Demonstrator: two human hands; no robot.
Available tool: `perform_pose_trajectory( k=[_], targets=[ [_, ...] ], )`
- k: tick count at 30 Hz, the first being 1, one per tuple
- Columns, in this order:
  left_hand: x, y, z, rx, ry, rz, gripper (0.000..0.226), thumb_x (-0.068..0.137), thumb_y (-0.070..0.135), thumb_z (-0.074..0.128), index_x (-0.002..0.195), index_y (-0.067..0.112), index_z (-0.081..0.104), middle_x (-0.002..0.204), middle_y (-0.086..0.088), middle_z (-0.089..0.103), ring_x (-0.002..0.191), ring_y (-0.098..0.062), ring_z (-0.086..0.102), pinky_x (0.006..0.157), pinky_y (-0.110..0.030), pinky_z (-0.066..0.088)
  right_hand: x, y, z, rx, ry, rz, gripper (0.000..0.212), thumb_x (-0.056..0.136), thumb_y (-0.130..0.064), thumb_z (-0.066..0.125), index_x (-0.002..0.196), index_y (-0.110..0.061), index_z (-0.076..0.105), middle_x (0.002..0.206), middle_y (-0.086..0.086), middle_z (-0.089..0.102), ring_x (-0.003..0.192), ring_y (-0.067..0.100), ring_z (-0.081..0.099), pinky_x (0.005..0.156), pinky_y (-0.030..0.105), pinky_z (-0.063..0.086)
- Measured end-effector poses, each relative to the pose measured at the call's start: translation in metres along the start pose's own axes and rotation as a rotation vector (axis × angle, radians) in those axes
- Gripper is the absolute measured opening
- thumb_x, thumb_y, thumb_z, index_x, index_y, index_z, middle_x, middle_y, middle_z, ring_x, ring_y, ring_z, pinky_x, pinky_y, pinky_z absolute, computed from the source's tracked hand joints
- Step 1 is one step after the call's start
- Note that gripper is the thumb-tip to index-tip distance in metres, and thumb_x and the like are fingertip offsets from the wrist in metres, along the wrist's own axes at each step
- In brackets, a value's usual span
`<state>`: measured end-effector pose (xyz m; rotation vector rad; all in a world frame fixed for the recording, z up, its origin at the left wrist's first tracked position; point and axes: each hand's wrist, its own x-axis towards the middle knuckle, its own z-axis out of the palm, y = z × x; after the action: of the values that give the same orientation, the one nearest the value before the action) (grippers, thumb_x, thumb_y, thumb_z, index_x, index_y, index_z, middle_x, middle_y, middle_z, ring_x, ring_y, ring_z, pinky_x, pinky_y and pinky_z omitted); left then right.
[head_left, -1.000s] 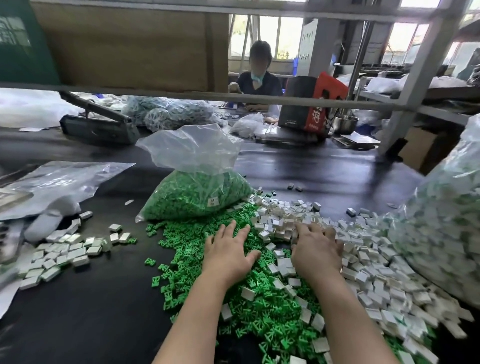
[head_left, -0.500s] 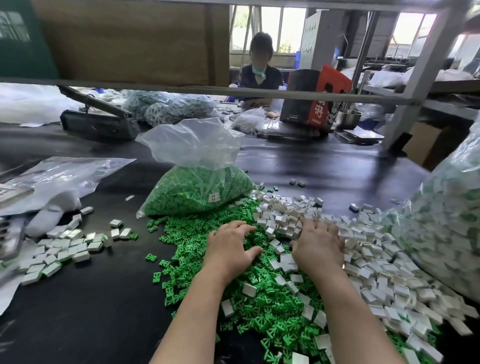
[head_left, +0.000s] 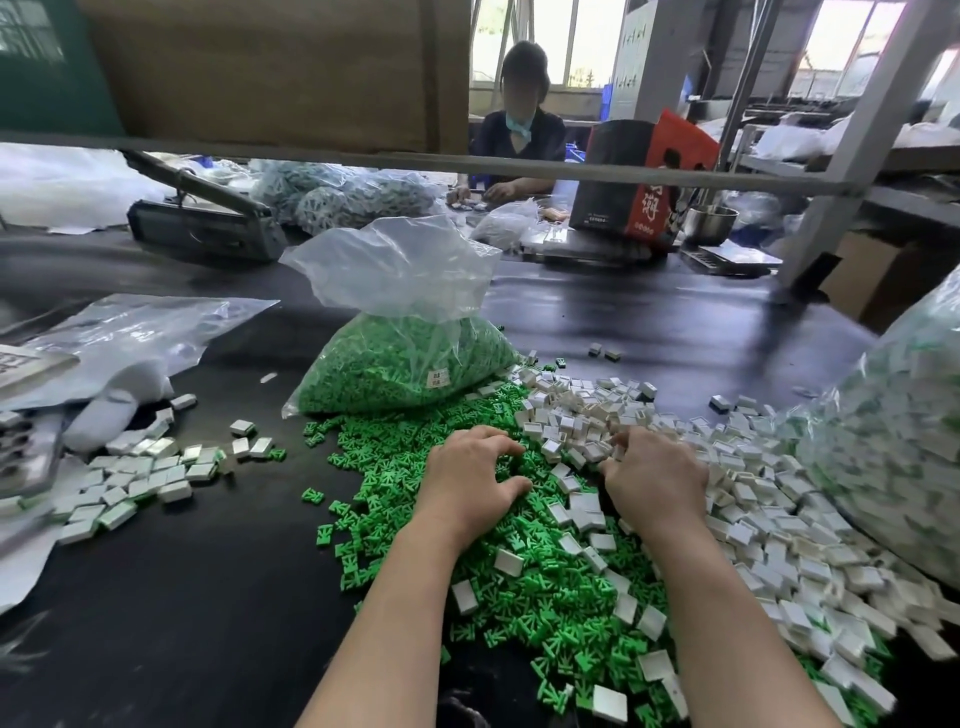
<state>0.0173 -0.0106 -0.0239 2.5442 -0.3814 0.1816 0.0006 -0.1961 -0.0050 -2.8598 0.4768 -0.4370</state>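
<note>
A loose heap of small green plastic pieces (head_left: 540, 587) covers the black table (head_left: 197, 597) in front of me. A heap of small white rectangular caps (head_left: 587, 410) lies beside it to the right and mixes into it. My left hand (head_left: 467, 483) rests palm down on the green pieces with its fingers curled into the pile. My right hand (head_left: 654, 478) lies palm down at the edge of the white caps, its fingers curled among them. What either hand holds underneath is hidden.
A clear bag of green pieces (head_left: 405, 364) stands just beyond my hands. A large bag of white parts (head_left: 893, 447) fills the right edge. Assembled white caps (head_left: 135, 478) lie at left by empty plastic bags (head_left: 124, 343). A person (head_left: 519, 130) sits across the table.
Both hands have drawn slightly back toward me and their fingers have curled from flat into the piles. The view has shifted a little.
</note>
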Motion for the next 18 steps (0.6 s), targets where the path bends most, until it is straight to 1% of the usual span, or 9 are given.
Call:
perform_pose_trajectory(
  k=[3, 4, 5, 6, 8, 10, 12, 14, 18],
  targets=[
    [0.0, 0.0, 0.0, -0.002, -0.001, 0.001, 0.04, 0.085, 0.045, 0.068, 0.123, 0.035, 0.061, 0.137, 0.013, 0.053, 0.128, -0.011, 0.042, 0.109, -0.036, 0.026, -0.001, -0.001, -0.002, 0.135, -0.011, -0.023, 0.02, 0.093, -0.021, 0.055, 0.111, -0.026, 0.06, 0.097, -0.001, 0.069, 0.088, 0.022, 0.059, 0.081, 0.034, 0.048],
    [0.0, 0.001, 0.0, -0.004, 0.0, 0.001, 0.039, 0.085, 0.044, 0.068, 0.123, 0.035, 0.061, 0.136, 0.013, 0.053, 0.128, -0.011, 0.042, 0.108, -0.036, 0.026, -0.001, -0.002, -0.003, 0.185, -0.041, -0.03, 0.023, 0.091, -0.017, 0.057, 0.11, -0.028, 0.06, 0.095, -0.002, 0.068, 0.086, 0.022, 0.061, 0.08, 0.036, 0.051],
    [0.0, 0.001, 0.0, -0.003, 0.0, 0.002, 0.039, 0.085, 0.044, 0.068, 0.122, 0.035, 0.061, 0.135, 0.013, 0.054, 0.127, -0.011, 0.043, 0.108, -0.036, 0.026, -0.002, -0.002, -0.004, 0.242, -0.073, -0.031, 0.025, 0.088, -0.013, 0.059, 0.109, -0.028, 0.06, 0.09, -0.003, 0.067, 0.081, 0.02, 0.062, 0.075, 0.035, 0.052],
    [0.0, 0.001, 0.0, -0.002, 0.0, 0.003, 0.038, 0.085, 0.044, 0.068, 0.122, 0.035, 0.061, 0.135, 0.013, 0.054, 0.127, -0.011, 0.043, 0.107, -0.036, 0.025, -0.002, -0.002, -0.005, 0.294, -0.099, -0.029, 0.026, 0.087, -0.011, 0.062, 0.107, -0.027, 0.059, 0.084, -0.006, 0.064, 0.074, 0.017, 0.061, 0.067, 0.03, 0.051],
    [0.0, 0.002, -0.001, -0.011, 0.008, 0.0, 0.036, 0.085, 0.044, 0.068, 0.12, 0.036, 0.062, 0.135, 0.013, 0.053, 0.127, -0.01, 0.042, 0.106, -0.036, 0.023, -0.001, 0.001, -0.005, 0.364, -0.09, -0.031, 0.02, 0.086, -0.015, 0.068, 0.101, -0.025, 0.06, 0.074, -0.011, 0.057, 0.064, 0.008, 0.055, 0.054, 0.023, 0.039],
    [-0.001, 0.004, -0.001, -0.036, 0.031, 0.001, 0.035, 0.086, 0.043, 0.068, 0.119, 0.036, 0.062, 0.134, 0.012, 0.053, 0.128, -0.011, 0.042, 0.107, -0.036, 0.022, 0.0, 0.001, -0.006, 0.427, -0.039, -0.037, 0.014, 0.086, -0.02, 0.071, 0.095, -0.023, 0.061, 0.071, -0.014, 0.054, 0.061, 0.002, 0.05, 0.051, 0.02, 0.033],
    [-0.001, 0.006, -0.003, -0.077, 0.066, 0.027, 0.033, 0.087, 0.038, 0.068, 0.119, 0.034, 0.063, 0.131, 0.01, 0.055, 0.126, -0.011, 0.044, 0.107, -0.035, 0.023, 0.001, 0.0, -0.007, 0.489, -0.006, -0.04, 0.01, 0.088, -0.022, 0.07, 0.093, -0.021, 0.062, 0.075, -0.008, 0.058, 0.062, 0.006, 0.053, 0.054, 0.02, 0.035],
    [-0.001, 0.009, -0.004, -0.114, 0.104, 0.062, 0.031, 0.088, 0.033, 0.069, 0.119, 0.033, 0.064, 0.126, 0.009, 0.059, 0.122, -0.011, 0.046, 0.105, -0.031, 0.025, 0.002, -0.003, -0.008, 0.538, -0.013, -0.036, 0.008, 0.09, -0.02, 0.068, 0.091, -0.02, 0.06, 0.083, -0.002, 0.061, 0.071, 0.016, 0.057, 0.064, 0.024, 0.041],
    [-0.001, 0.013, -0.005, -0.188, 0.102, 0.093, 0.036, 0.088, 0.026, 0.07, 0.123, 0.028, 0.063, 0.119, 0.008, 0.063, 0.115, -0.01, 0.053, 0.108, -0.032, 0.037, 0.003, -0.005, -0.006, 0.675, -0.114, -0.015, 0.008, 0.091, -0.01, 0.063, 0.095, -0.013, 0.057, 0.091, 0.006, 0.067, 0.084, 0.024, 0.065, 0.076, 0.041, 0.056]
  ],
)
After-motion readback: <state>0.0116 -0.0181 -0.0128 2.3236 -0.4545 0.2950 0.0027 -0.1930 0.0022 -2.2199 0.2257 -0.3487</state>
